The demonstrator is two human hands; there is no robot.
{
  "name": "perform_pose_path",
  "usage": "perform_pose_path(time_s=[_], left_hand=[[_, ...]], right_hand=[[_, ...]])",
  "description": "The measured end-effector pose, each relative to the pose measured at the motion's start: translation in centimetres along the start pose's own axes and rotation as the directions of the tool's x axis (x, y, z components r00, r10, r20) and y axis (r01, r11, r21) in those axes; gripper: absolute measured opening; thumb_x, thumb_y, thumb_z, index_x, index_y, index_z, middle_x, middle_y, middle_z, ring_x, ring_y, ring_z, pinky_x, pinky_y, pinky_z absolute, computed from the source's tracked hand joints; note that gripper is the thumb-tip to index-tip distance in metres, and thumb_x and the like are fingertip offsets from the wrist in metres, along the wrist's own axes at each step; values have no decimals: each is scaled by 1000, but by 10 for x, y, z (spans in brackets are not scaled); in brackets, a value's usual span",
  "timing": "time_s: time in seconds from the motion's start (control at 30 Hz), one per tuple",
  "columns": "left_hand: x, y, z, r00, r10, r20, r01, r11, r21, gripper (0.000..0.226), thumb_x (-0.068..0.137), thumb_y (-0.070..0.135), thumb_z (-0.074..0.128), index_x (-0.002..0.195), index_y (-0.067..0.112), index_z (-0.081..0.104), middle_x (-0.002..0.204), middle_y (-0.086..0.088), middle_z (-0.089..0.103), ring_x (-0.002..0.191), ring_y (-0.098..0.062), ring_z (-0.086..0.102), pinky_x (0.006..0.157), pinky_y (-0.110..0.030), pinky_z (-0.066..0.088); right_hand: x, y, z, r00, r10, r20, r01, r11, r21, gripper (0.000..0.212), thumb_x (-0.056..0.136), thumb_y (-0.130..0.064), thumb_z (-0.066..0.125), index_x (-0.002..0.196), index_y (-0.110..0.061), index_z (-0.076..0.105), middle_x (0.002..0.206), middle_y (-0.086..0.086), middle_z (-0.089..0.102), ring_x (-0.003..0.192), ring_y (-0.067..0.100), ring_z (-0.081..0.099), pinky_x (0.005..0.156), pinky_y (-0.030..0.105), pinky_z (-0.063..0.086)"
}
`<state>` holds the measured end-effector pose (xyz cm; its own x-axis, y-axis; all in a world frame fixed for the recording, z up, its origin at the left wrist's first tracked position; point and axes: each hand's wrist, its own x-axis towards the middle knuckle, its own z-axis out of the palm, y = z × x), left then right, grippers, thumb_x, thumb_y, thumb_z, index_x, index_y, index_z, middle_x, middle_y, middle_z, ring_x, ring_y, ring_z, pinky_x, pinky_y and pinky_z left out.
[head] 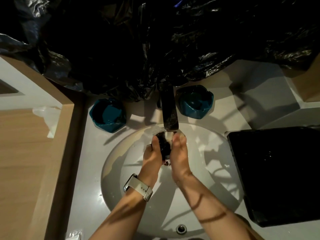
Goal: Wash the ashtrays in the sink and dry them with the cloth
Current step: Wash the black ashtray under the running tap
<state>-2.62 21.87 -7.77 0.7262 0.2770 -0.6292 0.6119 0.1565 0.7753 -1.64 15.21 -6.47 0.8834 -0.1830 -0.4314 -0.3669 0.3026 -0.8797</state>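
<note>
- A teal ashtray [107,115] sits on the white counter [90,153] at the back left of the sink [216,153], just left of the tap; it is glossy and faceted, its hollow facing up, partly under the edge of the black plastic sheet [155,40].
- The left hand [153,154], with a white watch [137,187] on its wrist, has its fingers curled round a dark ashtray [163,144] from the left.
- That dark ashtray is held between both hands over the basin, right under the tap [169,111], with water running onto its far end. It looks black and wet; its shape is mostly hidden by the fingers. What shows runs long from the tap toward the person.
- The right hand [180,153] grips the same ashtray from the right, fingertips up by the water.
- A second teal ashtray [195,102] stands on the counter just right of the tap, hollow up, with notches in its rim.
- A black tray [277,174] lies on the counter at the right of the sink.
</note>
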Motion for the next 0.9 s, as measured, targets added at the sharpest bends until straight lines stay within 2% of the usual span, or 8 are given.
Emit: perform_pose_path(time_s=[0.1,0.23,0.37,0.53,0.63,0.7,0.8,0.9], left_hand=[[5,9,0,1000,-7,-26,8,1000,12,56,103,50,33,108,5,65,97,-16,73,77,-22,68,63,-28,52],[14,18,-1,1000,13,-26,-12,998,62,64,101,57,30,108,7,68,101,-17,73,94,-33,70,88,-44,57],[12,21,-6,999,28,21,-32,969,243,63,101,56,28,106,4,64,92,-15,71,71,-23,65,67,-34,55],[3,25,-21,971,-51,234,-47,918,393,56,96,63,36,98,13,61,82,-7,63,67,-18,55,60,-27,47],[4,24,-25,969,-38,242,-23,970,244,76,76,80,55,102,10,70,96,-16,73,87,-33,69,81,-41,59],[4,20,-29,969,-36,244,27,999,38,81,70,75,68,108,4,71,108,-25,70,96,-34,69,95,-46,53],[-2,12,-36,922,-36,385,106,981,-161,51,97,46,53,124,5,65,117,-16,69,89,-15,68,85,-29,48],[-9,6,-39,871,-16,492,172,947,-273,42,104,30,38,133,8,58,133,-12,64,120,-22,62,99,-36,45]], right_hand=[[-4,4,2,996,-7,86,8,1000,-5,32,106,-34,28,116,-21,54,110,7,67,107,27,63,84,31,55],[-28,24,11,991,-29,128,24,999,43,47,101,-39,38,141,-15,40,134,10,58,126,24,54,110,47,38],[-7,4,-2,993,8,115,5,993,-119,33,105,-31,32,126,-12,49,106,10,65,98,21,64,82,29,55],[29,-22,-20,948,169,271,-51,918,-393,23,100,-24,47,105,-11,65,87,0,68,81,9,64,61,6,47],[31,-22,-21,957,161,243,-56,920,-388,27,100,-24,47,98,-4,65,83,5,66,79,16,64,65,18,50],[30,-22,-18,980,155,128,-117,957,-265,25,99,-24,47,86,-12,65,80,4,67,81,23,65,68,28,51],[34,-18,-21,971,237,-16,-238,968,-84,23,98,-32,48,103,-22,68,95,5,72,90,24,68,75,36,54],[31,-14,-26,970,242,23,-243,969,43,28,99,-27,49,120,-18,64,114,10,70,106,26,66,81,37,55]])
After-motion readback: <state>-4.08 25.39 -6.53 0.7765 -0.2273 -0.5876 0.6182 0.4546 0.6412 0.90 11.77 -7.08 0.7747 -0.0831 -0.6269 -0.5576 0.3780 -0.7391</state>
